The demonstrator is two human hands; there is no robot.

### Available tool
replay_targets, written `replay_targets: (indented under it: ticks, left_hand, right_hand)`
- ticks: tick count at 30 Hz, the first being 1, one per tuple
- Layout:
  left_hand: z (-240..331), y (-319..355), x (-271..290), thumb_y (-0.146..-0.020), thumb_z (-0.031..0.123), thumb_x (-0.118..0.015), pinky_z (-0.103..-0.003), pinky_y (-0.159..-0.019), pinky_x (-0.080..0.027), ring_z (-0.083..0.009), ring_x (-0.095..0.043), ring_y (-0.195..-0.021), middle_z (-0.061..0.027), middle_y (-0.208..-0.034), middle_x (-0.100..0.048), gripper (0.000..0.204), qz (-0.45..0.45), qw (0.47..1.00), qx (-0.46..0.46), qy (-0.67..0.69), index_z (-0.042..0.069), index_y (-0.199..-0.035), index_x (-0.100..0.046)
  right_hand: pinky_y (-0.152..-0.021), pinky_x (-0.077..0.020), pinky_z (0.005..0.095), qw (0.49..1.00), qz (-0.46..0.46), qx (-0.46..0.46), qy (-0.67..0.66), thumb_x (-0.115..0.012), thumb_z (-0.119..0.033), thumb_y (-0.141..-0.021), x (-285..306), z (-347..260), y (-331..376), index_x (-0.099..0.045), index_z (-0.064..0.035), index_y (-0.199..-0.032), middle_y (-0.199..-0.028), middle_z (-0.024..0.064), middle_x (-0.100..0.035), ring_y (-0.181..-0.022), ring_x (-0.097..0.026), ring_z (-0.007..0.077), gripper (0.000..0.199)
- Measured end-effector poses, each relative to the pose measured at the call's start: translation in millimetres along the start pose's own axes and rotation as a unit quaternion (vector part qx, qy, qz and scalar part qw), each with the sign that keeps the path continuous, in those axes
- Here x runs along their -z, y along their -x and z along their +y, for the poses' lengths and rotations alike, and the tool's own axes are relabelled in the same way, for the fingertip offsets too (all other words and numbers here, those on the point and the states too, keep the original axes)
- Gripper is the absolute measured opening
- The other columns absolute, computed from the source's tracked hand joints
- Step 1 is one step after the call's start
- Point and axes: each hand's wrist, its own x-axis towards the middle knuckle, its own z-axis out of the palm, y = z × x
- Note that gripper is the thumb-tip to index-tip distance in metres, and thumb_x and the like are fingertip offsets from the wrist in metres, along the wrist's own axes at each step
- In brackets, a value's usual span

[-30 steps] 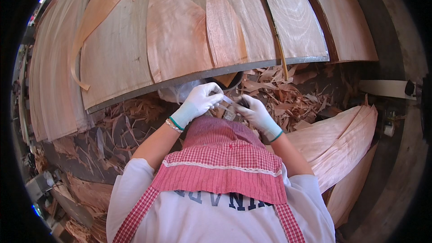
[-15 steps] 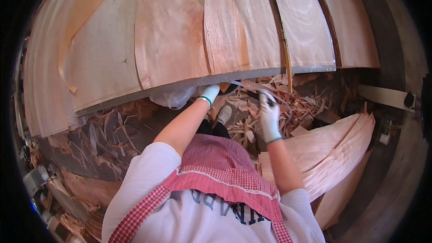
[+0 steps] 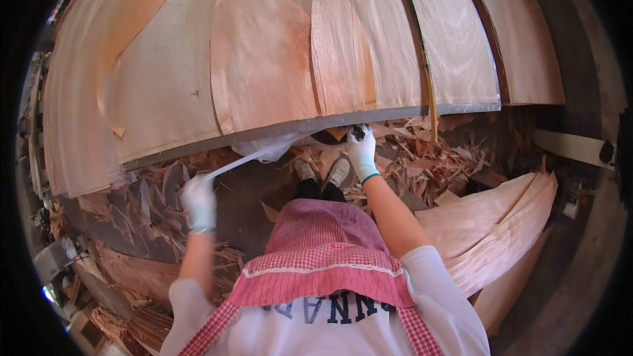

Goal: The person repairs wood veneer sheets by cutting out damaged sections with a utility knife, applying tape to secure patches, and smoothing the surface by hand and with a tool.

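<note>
Under the front edge of the counter (image 3: 310,125), the right hand (image 3: 362,152) is up at the metal lip, gloved fingers curled around something small and dark, can't tell what. The left hand (image 3: 199,202) is pulled out to the side, fingers closed on a white strip (image 3: 241,163) that runs taut back to a clear plastic bag (image 3: 273,146) hanging off the edge. Up top there are several veneer sheets (image 3: 260,59) overlapping, plus a thin stick (image 3: 430,89) lying across them. The floor is buried in wood scraps (image 3: 428,165), and another veneer stack (image 3: 488,224) sits to the right. Two shoes (image 3: 323,173) poke out below.
</note>
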Motion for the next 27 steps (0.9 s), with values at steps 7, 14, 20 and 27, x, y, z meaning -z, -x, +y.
replay_targets:
  ticks: [7, 14, 20, 27]
  left_hand:
    - [-195.0, 116.6, 438.4, -0.086, 0.025, -0.058, -0.042, -0.066, -0.052, -0.0347, -0.065, -0.072, -0.0211, -0.087, -0.069, 0.032, 0.340, 0.834, 0.372, -0.224, -0.004, -0.088, -0.070]
    - [-97.5, 38.5, 84.8, -0.073, 0.016, -0.064, -0.038, -0.055, -0.043, -0.0203, -0.054, -0.059, -0.0101, -0.064, -0.057, 0.017, -0.024, 0.978, 0.196, 0.062, 0.000, -0.068, -0.061]
    - [164.8, 25.1, -58.9, -0.077, 0.012, -0.069, -0.029, -0.061, -0.048, -0.0118, -0.060, -0.066, -0.0087, -0.071, -0.065, 0.014, -0.277, 0.931, 0.019, 0.235, 0.000, -0.078, -0.061]
    - [348.9, -16.1, -76.2, -0.086, 0.012, -0.059, -0.031, -0.067, -0.049, -0.0132, -0.057, -0.070, -0.0077, -0.076, -0.059, 0.019, -0.407, 0.866, -0.072, 0.281, 0.001, -0.101, -0.055]
  right_hand:
    - [-0.085, -0.0482, 0.0437, 0.959, -0.114, 0.161, 0.204, -0.063, -0.007, -0.082, 12.5, -50.4, 16.6, -0.061, -0.0005, -0.104, -0.107, 0.0211, -0.059, -0.098, -0.056, 0.0426, 0.023]
    - [-0.084, -0.0483, 0.0391, 0.955, 0.099, 0.210, 0.183, -0.062, -0.005, -0.084, 139.1, -110.4, 33.4, -0.059, -0.0037, -0.086, -0.102, 0.0136, -0.060, -0.095, -0.058, 0.0309, 0.004]
    - [-0.078, -0.0501, 0.0452, 0.939, 0.046, 0.062, 0.336, -0.067, -0.016, -0.085, 201.7, -72.5, -23.8, -0.049, -0.0064, -0.123, -0.107, 0.0227, -0.063, -0.092, -0.063, 0.0403, 0.043]
    - [-0.080, -0.0501, 0.0412, 0.956, 0.019, 0.141, 0.258, -0.063, -0.016, -0.089, 204.4, -138.3, -133.2, -0.057, -0.0021, -0.118, -0.106, 0.0213, -0.061, -0.091, -0.061, 0.0376, 0.033]
